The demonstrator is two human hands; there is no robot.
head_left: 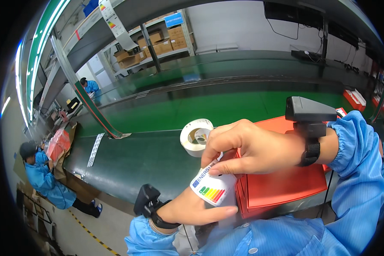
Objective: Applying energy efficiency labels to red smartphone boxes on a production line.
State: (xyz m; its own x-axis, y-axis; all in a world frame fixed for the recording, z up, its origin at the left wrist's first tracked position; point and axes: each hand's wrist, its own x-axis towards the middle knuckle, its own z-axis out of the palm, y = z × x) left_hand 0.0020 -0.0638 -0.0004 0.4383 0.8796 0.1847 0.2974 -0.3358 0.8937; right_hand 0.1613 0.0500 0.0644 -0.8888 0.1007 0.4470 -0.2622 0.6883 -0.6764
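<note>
Positioning step, I'd say — right hand (254, 147) pinches the white label (209, 192) over the left hand (191, 210), beside the red stack (288, 192). Left's grip: can't tell, fingers hidden — next move likely needs the label flat.

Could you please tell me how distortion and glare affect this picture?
In the head view, the green workbench shows curved edges; in that head view, the lamp at far left glares white; also in the head view, the white label has distinct coloured bars.
</note>
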